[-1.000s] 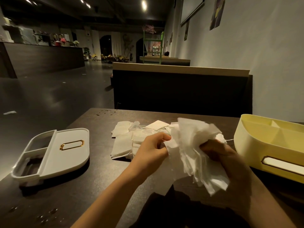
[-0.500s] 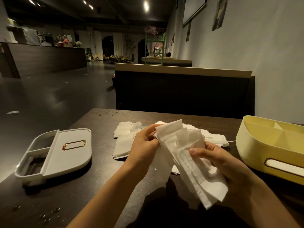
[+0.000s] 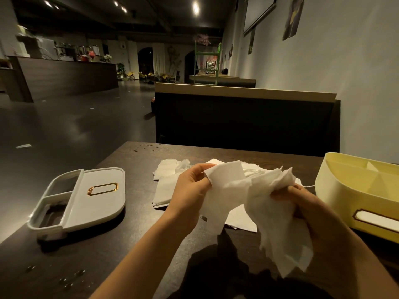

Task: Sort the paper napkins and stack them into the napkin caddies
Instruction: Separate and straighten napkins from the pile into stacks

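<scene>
Above the dark table both hands hold white paper napkins. My left hand (image 3: pixel 191 188) pinches the corner of one napkin (image 3: pixel 224 186) that hangs down. My right hand (image 3: pixel 302 203) grips a loose bunch of several napkins (image 3: pixel 278 223) fanned downward. Behind the hands, more napkins (image 3: pixel 166 184) lie in a flat pile on the table. A white caddy (image 3: pixel 95 195) with a gold label frame lies at the left. A yellow caddy (image 3: pixel 354 190) with inner dividers stands at the right.
The table (image 3: pixel 129 244) has water drops near its front left corner and small crumbs at its far edge. A dark booth back with a light wooden top (image 3: pixel 244 117) rises behind the table. The wall is close on the right.
My left hand has drawn one napkin away to the left from the bunch. My right hand has closed round the bunch, which has spread and now hangs lower.
</scene>
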